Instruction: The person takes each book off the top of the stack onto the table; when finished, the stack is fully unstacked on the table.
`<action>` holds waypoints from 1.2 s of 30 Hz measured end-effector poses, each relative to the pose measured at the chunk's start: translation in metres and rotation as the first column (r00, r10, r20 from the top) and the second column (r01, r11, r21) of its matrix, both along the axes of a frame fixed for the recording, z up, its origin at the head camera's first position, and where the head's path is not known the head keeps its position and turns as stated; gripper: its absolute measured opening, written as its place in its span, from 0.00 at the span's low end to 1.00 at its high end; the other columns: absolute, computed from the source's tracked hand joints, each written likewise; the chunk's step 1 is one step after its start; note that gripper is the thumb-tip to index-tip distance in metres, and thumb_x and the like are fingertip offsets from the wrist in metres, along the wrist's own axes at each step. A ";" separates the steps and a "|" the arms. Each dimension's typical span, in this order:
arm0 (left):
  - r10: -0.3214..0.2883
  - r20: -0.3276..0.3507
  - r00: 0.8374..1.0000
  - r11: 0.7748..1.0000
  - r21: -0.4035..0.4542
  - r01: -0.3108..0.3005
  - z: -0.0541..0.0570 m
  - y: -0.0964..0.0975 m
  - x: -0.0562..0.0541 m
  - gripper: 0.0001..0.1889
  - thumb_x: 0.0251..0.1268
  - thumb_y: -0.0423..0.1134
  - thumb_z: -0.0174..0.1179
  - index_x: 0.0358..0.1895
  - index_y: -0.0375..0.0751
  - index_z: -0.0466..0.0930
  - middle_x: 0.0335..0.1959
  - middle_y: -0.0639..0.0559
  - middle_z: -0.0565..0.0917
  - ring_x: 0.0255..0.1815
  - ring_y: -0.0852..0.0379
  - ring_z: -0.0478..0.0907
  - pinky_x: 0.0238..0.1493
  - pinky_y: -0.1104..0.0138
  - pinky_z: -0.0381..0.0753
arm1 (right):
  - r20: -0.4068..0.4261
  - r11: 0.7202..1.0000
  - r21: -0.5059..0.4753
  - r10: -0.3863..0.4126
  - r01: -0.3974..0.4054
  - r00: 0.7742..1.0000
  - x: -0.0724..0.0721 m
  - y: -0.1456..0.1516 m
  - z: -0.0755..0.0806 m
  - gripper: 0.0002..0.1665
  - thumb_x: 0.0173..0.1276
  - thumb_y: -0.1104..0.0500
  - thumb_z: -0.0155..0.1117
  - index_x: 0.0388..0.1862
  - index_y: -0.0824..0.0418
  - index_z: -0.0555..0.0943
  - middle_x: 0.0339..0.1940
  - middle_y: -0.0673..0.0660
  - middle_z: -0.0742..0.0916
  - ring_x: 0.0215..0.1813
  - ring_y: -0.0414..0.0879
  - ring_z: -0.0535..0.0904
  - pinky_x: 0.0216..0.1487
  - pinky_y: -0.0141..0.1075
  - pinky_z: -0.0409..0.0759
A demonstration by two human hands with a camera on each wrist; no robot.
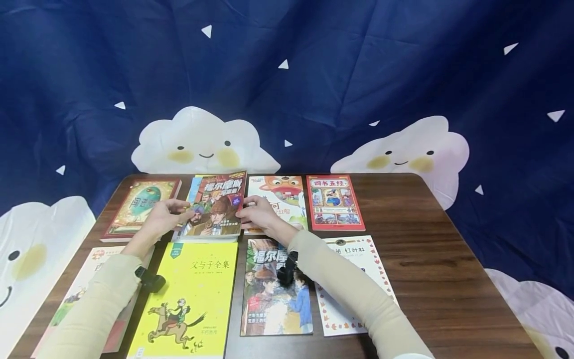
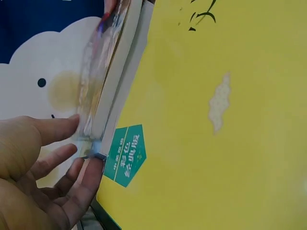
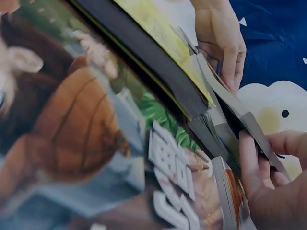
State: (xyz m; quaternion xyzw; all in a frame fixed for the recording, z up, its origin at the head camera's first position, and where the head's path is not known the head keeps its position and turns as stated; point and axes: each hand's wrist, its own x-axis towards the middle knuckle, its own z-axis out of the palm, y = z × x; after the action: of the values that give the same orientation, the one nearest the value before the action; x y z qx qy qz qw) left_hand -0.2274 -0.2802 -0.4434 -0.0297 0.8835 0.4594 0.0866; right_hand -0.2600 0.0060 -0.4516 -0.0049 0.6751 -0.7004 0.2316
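Observation:
A comic-style book with a detective in a brown cap (image 1: 217, 212) lies tilted over the back row, its right side raised. My left hand (image 1: 161, 219) holds its left edge, the thumb by the cover and the fingers low at the side in the left wrist view. At the opposite edge, my right hand (image 1: 264, 217) pinches the book with fingers under it; the right wrist view shows a gap below the lifted book (image 3: 242, 115). A light-blue-edged book (image 1: 194, 188) peeks out beneath, mostly hidden.
In the back row are a red-framed book (image 1: 123, 219), a white fox-picture book (image 1: 255, 187) and a red book (image 1: 336, 204). In front lie a pink book (image 1: 73, 299), a yellow book (image 1: 193, 284), another detective book (image 1: 273, 304) and a leaf-bordered book (image 1: 336, 304), partly under my forearms.

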 end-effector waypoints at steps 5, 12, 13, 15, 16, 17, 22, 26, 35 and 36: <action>-0.014 -0.012 1.000 1.000 0.006 0.014 -0.003 -0.003 0.002 0.31 0.77 0.48 0.65 0.72 0.30 0.73 0.66 0.28 0.76 0.55 0.43 0.84 0.45 0.64 0.93 | 0.016 0.997 -0.072 -0.013 0.014 1.000 0.000 0.016 -0.001 0.29 0.70 0.71 0.64 0.69 0.61 0.72 0.29 0.52 0.84 0.23 0.40 0.77 0.22 0.30 0.83; -0.020 -0.006 1.000 1.000 0.001 0.020 -0.004 -0.007 0.003 0.29 0.75 0.41 0.67 0.72 0.31 0.73 0.65 0.28 0.78 0.51 0.47 0.87 0.49 0.60 0.93 | -0.008 0.995 -0.084 -0.053 0.052 0.999 -0.001 0.067 0.010 0.31 0.71 0.69 0.65 0.72 0.58 0.74 0.33 0.47 0.86 0.23 0.38 0.74 0.20 0.30 0.77; -0.020 -0.005 1.000 1.000 0.000 0.020 -0.004 -0.007 0.003 0.29 0.75 0.41 0.67 0.72 0.31 0.73 0.65 0.27 0.78 0.51 0.47 0.87 0.49 0.60 0.93 | -0.015 0.995 -0.074 -0.063 0.061 0.998 -0.001 0.076 0.013 0.31 0.71 0.69 0.65 0.72 0.58 0.75 0.33 0.46 0.87 0.26 0.38 0.76 0.21 0.30 0.79; -0.020 -0.006 1.000 1.000 -0.003 0.020 -0.004 -0.007 0.003 0.29 0.75 0.40 0.67 0.72 0.30 0.73 0.65 0.27 0.77 0.50 0.48 0.87 0.49 0.60 0.93 | -0.032 0.994 -0.078 -0.078 0.075 0.996 0.000 0.097 0.016 0.30 0.71 0.69 0.64 0.71 0.58 0.75 0.32 0.44 0.88 0.29 0.36 0.77 0.22 0.29 0.79; -0.017 -0.006 1.000 1.000 -0.003 0.017 -0.003 -0.007 0.004 0.29 0.74 0.40 0.67 0.72 0.30 0.73 0.65 0.27 0.78 0.49 0.48 0.87 0.49 0.60 0.93 | -0.039 0.993 -0.093 -0.077 0.073 0.996 0.000 0.108 0.018 0.29 0.72 0.69 0.63 0.71 0.58 0.75 0.31 0.44 0.88 0.29 0.36 0.78 0.22 0.28 0.78; -0.015 -0.006 1.000 1.000 -0.001 0.014 -0.003 -0.007 0.004 0.28 0.74 0.40 0.67 0.72 0.30 0.74 0.65 0.27 0.78 0.48 0.48 0.88 0.49 0.60 0.93 | -0.046 0.992 -0.102 -0.082 0.077 0.996 0.000 0.120 0.020 0.28 0.73 0.70 0.63 0.70 0.58 0.75 0.30 0.43 0.88 0.28 0.35 0.77 0.22 0.27 0.76; -0.009 -0.009 1.000 1.000 0.007 0.009 -0.003 -0.007 0.004 0.28 0.74 0.39 0.67 0.72 0.30 0.74 0.65 0.27 0.77 0.46 0.51 0.87 0.46 0.63 0.93 | -0.057 0.988 -0.137 -0.078 0.069 0.995 0.005 0.182 0.028 0.23 0.77 0.71 0.57 0.64 0.51 0.76 0.29 0.42 0.85 0.23 0.33 0.69 0.23 0.24 0.68; -0.007 -0.013 1.000 1.000 0.006 0.008 -0.004 -0.006 0.002 0.28 0.74 0.39 0.68 0.72 0.31 0.74 0.65 0.27 0.78 0.45 0.53 0.87 0.44 0.65 0.92 | -0.071 0.989 -0.115 -0.106 0.098 0.992 0.010 0.233 0.030 0.22 0.77 0.71 0.57 0.60 0.48 0.77 0.27 0.42 0.80 0.23 0.32 0.67 0.22 0.24 0.66; -0.007 -0.011 1.000 1.000 0.016 0.007 -0.003 -0.005 0.002 0.29 0.74 0.40 0.68 0.72 0.30 0.73 0.66 0.26 0.76 0.46 0.51 0.87 0.44 0.64 0.92 | -0.122 0.977 -0.175 -0.145 0.123 0.982 0.024 0.343 0.031 0.22 0.80 0.72 0.54 0.58 0.47 0.82 0.33 0.43 0.89 0.30 0.33 0.79 0.27 0.25 0.76; -0.007 -0.012 1.000 1.000 0.019 0.007 -0.003 -0.006 0.002 0.30 0.74 0.40 0.68 0.72 0.30 0.73 0.66 0.26 0.76 0.46 0.51 0.87 0.44 0.64 0.92 | -0.132 0.977 -0.173 -0.150 0.126 0.980 0.024 0.353 0.030 0.22 0.80 0.72 0.54 0.58 0.47 0.83 0.33 0.43 0.89 0.30 0.32 0.78 0.26 0.25 0.76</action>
State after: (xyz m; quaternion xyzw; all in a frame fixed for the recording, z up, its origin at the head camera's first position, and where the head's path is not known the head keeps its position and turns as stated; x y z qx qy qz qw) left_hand -0.2256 -0.2858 -0.4460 -0.0230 0.8798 0.4675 0.0833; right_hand -0.2357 0.3590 -0.4213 -0.0275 0.6290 -0.7657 0.1317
